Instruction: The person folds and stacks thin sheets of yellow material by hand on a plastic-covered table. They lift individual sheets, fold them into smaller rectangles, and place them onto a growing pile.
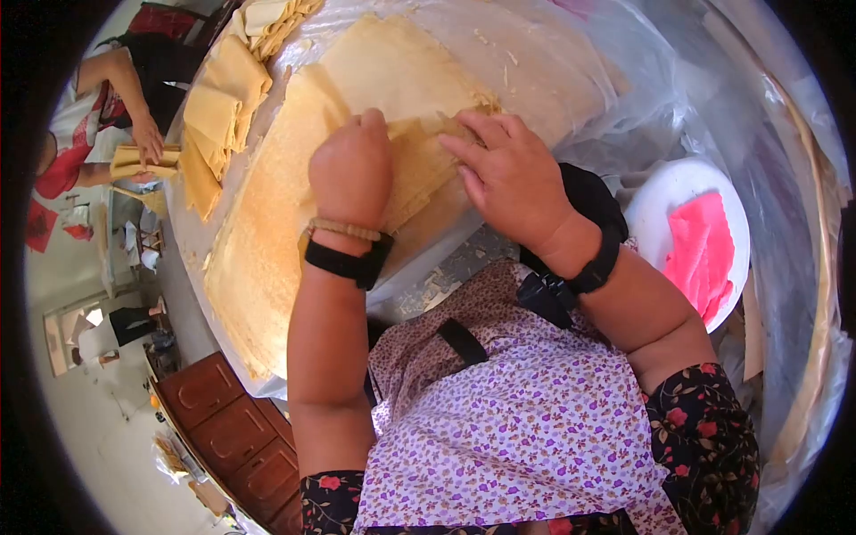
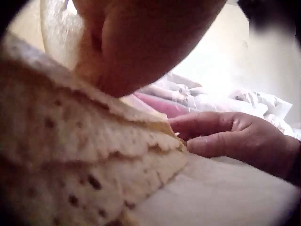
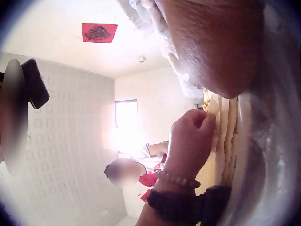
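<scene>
**Item:** large thin round pale-yellow pancake sheet (image 1: 259,232), lying at frame centre on the clear-plastic-covered counter (image 1: 642,89), with its upper part doubled into layers.

**Left hand** (image 1: 352,169): fingers curled tight on the folded layers, seemingly to stop the fold springing open.

**Right hand** (image 1: 513,178): fingers almost straight and together, tips laid on the fold's edge, apparently flattening the crease.

**Upper left:** stack of folded yellow sheets (image 1: 223,107), set apart from the working sheet.

**Right:** white round plate (image 1: 664,192) bearing a pink folded cloth (image 1: 704,254), near the right hand.
</scene>
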Motion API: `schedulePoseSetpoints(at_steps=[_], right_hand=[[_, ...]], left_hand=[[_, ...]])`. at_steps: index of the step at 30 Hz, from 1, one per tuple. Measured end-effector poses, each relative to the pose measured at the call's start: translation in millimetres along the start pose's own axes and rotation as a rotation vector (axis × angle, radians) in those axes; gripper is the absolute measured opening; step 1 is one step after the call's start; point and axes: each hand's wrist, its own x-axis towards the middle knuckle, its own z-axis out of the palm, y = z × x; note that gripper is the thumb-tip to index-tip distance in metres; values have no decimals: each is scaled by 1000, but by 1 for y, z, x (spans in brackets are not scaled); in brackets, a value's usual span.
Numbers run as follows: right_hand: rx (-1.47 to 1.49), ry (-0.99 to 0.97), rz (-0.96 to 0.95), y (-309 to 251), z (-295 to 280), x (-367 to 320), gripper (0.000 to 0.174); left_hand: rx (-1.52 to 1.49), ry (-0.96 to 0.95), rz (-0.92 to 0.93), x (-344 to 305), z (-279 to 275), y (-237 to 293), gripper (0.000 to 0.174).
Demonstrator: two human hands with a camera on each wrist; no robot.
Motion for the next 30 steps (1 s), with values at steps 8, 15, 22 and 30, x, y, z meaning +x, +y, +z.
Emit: schedulePoseSetpoints(at_steps=[8,15,22,30], right_hand=[[-27,0,-13,-2,2,0,41],[-48,-147,48,-3,-23,37,40],[0,80,-514,16,24,92,31],[-21,-179,-231,22,52,111,18]], left_hand=[[-182,41,93,17,4,-29,17],[124,-42,179,-29,-40,-27,7],[163,-78,82,-19,-34,-48,8],[-124,-66,105,-19,-53,-50,22]])
